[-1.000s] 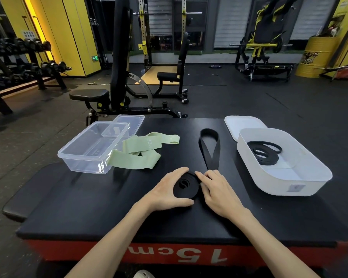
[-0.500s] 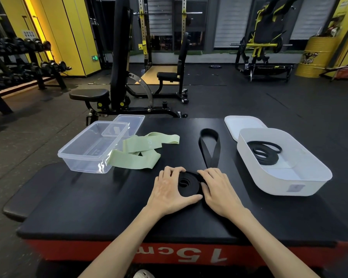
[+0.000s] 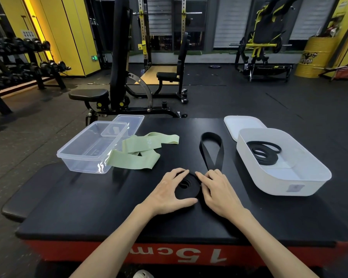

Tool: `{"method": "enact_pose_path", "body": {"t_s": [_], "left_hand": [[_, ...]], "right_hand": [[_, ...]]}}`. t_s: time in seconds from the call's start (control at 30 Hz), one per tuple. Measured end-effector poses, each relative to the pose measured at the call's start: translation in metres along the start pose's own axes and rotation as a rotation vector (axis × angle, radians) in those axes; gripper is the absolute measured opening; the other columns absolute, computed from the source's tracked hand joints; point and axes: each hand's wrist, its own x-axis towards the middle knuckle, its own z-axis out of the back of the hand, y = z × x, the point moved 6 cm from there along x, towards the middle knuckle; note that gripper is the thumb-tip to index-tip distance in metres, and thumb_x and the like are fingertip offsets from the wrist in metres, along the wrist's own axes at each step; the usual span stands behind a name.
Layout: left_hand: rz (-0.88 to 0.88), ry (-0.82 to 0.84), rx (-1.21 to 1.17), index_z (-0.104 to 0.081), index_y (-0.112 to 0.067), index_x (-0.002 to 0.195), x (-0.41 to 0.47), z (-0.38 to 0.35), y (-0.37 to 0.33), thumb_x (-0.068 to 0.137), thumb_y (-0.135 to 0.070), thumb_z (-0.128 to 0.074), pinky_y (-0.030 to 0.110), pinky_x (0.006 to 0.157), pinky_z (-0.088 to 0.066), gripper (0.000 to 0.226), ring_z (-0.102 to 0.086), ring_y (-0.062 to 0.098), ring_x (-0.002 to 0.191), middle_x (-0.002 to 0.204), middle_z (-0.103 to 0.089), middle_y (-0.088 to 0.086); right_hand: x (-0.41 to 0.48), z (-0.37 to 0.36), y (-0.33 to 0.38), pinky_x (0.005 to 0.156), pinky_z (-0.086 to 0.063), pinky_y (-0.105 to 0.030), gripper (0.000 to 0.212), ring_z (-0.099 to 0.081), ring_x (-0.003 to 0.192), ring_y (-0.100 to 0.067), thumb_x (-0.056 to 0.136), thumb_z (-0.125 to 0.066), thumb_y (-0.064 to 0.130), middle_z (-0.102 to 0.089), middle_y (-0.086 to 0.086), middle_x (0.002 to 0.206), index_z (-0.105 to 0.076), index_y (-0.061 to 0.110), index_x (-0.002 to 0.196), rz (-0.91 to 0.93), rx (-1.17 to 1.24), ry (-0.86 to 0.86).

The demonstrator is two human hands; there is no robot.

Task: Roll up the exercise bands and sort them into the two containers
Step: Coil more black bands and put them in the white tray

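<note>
A black exercise band [image 3: 187, 189] lies partly coiled on the black platform [image 3: 89, 207], its loose loop stretching away towards the back. My left hand [image 3: 166, 194] cups the coil from the left, thumb under its near edge. My right hand [image 3: 217, 192] presses on the coil's right side, fingers where the loose tail leaves the roll. A pale green band [image 3: 138, 152] lies loose and folded beside the clear plastic container [image 3: 85, 157]. The white container [image 3: 301, 183] on the right holds a coiled black band [image 3: 262, 152].
A clear lid [image 3: 133, 121] lies behind the clear container and a white lid [image 3: 239, 123] behind the white one. The platform's red front edge reads 15cm. Beyond stand a weight bench [image 3: 117, 77], a dumbbell rack [image 3: 18, 63] and a yellow barrel [image 3: 313, 57].
The coil has grown slightly as both hands turned it on the platform. My left hand shifted from reaching over the coil to cupping its left side. The loose loop has shortened a little.
</note>
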Motion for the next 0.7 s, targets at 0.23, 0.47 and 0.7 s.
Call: {"method": "enact_pose_path", "body": {"t_s": [0.23,0.47,0.7], "left_hand": [[-0.003,-0.104,0.164,-0.034,-0.025,0.146,-0.002,-0.002,-0.009,0.07,-0.076,-0.053,0.023,0.106,-0.033,0.093,-0.034,0.006,0.119,0.137,-0.032,-0.015],[-0.008,-0.18,0.327,-0.038,-0.024,0.143,-0.001,-0.002,-0.015,0.067,-0.081,-0.038,0.028,0.104,-0.036,0.096,-0.039,0.011,0.114,0.133,-0.037,-0.009],[-0.152,0.004,0.246,-0.023,-0.02,0.15,0.001,-0.006,-0.011,0.074,-0.073,-0.047,0.027,0.118,-0.017,0.095,-0.01,0.006,0.143,0.157,-0.014,-0.01]], "right_hand": [[0.0,0.0,-0.003,0.072,-0.033,-0.029,0.047,-0.047,0.09,-0.017,0.086,-0.032,0.028,-0.054,0.006,0.091,-0.06,0.021,0.124,-0.026,-0.098,0.007],[-0.001,-0.001,-0.007,0.084,-0.032,-0.032,0.046,-0.046,0.104,-0.016,0.081,-0.03,0.029,-0.055,0.005,0.102,-0.058,0.018,0.116,-0.078,-0.111,-0.005],[-0.002,0.0,-0.008,0.081,-0.034,-0.029,0.043,-0.051,0.084,-0.013,0.082,-0.034,0.025,-0.056,0.008,0.085,-0.065,0.017,0.111,-0.036,-0.068,-0.05]]}}
